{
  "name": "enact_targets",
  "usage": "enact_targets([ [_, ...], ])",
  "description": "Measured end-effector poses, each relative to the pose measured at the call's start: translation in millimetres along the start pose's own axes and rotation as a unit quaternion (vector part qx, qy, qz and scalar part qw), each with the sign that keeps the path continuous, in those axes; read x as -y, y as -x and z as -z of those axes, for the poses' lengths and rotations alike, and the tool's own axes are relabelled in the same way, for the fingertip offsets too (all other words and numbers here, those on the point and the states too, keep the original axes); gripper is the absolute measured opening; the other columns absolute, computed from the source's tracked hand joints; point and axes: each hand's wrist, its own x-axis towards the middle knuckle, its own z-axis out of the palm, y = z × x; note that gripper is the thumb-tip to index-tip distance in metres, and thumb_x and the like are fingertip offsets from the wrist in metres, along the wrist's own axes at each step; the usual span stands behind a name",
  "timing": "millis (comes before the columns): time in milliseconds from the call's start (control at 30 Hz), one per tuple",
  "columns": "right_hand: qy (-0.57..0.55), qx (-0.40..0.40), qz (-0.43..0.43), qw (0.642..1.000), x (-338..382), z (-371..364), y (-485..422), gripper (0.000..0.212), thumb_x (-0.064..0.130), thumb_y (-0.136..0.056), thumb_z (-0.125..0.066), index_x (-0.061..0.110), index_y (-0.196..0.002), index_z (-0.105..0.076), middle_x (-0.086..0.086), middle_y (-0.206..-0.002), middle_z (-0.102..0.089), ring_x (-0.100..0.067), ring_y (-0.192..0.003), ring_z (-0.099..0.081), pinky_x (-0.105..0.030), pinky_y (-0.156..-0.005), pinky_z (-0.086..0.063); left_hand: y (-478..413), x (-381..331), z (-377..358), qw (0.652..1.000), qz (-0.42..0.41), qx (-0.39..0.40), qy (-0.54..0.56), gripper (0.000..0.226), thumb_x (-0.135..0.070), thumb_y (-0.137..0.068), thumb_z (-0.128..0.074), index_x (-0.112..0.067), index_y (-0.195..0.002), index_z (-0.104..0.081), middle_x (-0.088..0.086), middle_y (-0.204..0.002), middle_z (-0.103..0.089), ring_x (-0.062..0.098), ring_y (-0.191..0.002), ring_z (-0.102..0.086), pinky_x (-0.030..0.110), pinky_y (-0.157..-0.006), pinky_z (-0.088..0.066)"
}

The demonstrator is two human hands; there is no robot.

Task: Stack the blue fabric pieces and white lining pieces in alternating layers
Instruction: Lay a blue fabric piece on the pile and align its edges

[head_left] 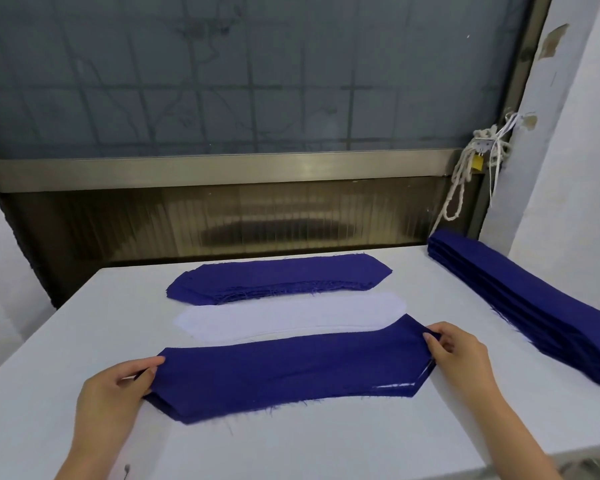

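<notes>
On the white table (pixel 84 323), nearest to us in the head view, lies a blue piece (pixel 284 372), long with angled ends, and both hands have hold of it. The left hand (pixel 118 389) pinches its left end, thumb on top and fingers curled beneath the cloth. The right hand (pixel 458 351) pinches the right end between thumb and fingertips, lifting that tip slightly. Along the piece's lower right edge we see a thin white edge (pixel 395 386) peeking out from under it. Just beyond, its near edge partly covered by the blue piece, lie the white linings (pixel 291 318), flat and of the same shape. Beyond those, a little apart, sits a blue pile (pixel 278 277) with frayed threads along its near edge. Well to the right, a thick blue stack (pixel 527 306) runs along the wall. Behind the table we see a window (pixel 222 81), and at its right corner a rope (pixel 465 181) hangs with a padlock (pixel 477 163).
</notes>
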Motion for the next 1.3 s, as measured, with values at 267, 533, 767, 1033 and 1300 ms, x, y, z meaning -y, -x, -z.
enact_targets([
  [267,-0.009,0.006,-0.026,1.0,2,-1,-3,0.015,0.024,-0.092,-0.061,0.027,-0.077,-0.064,0.002,-0.063,-0.067,-0.019,-0.068,-0.064,-0.031,-0.063,-0.049,1,2,-1,0.999,-0.012,-0.003,-0.047,0.021,-0.011,-0.084,-0.072,-0.031,-0.079,-0.077,-0.012,-0.079,-0.073,0.014,-0.077,-0.066,-0.001,-0.057,-0.038],
  [533,-0.01,-0.002,-0.049,0.999,2,-1,-5,0.017,0.025,-0.09,-0.064,0.02,-0.074,-0.062,-0.003,-0.067,-0.067,-0.022,-0.07,-0.063,-0.032,-0.064,-0.049,-3,8,0,0.999,-0.021,-0.015,-0.041,0.025,-0.007,-0.085,-0.071,-0.032,-0.087,-0.075,-0.005,-0.082,-0.072,0.012,-0.077,-0.063,-0.005,-0.059,-0.036],
  [767,0.028,0.004,-0.051,0.998,7,-2,-4,0.015,0.02,-0.088,-0.065,0.021,-0.074,-0.061,-0.003,-0.063,-0.062,-0.021,-0.065,-0.059,-0.027,-0.055,-0.04,-4,11,-2,0.997,-0.033,-0.006,-0.068,0.024,-0.006,-0.087,-0.068,-0.029,-0.092,-0.075,-0.005,-0.089,-0.071,0.013,-0.08,-0.064,0.004,-0.065,-0.043],
  [1033,0.048,0.005,-0.044,0.998,9,-3,-1,0.017,0.011,-0.086,-0.063,0.025,-0.093,-0.056,-0.004,-0.061,-0.059,-0.016,-0.065,-0.059,-0.025,-0.053,-0.037,-1,9,-5,0.996,-0.05,-0.003,-0.072,0.026,-0.002,-0.083,-0.072,-0.025,-0.094,-0.075,-0.005,-0.092,-0.068,0.006,-0.072,-0.06,-0.004,-0.064,-0.038],
  [1300,0.059,0.013,-0.03,0.998,10,-3,-1,0.028,0.005,-0.087,-0.053,0.032,-0.088,-0.06,-0.004,-0.058,-0.055,-0.02,-0.061,-0.056,-0.026,-0.052,-0.04,-2,10,-3,0.994,-0.048,-0.028,-0.089,0.024,0.002,-0.087,-0.064,-0.018,-0.093,-0.077,0.003,-0.087,-0.072,0.016,-0.079,-0.064,-0.006,-0.062,-0.036],
])
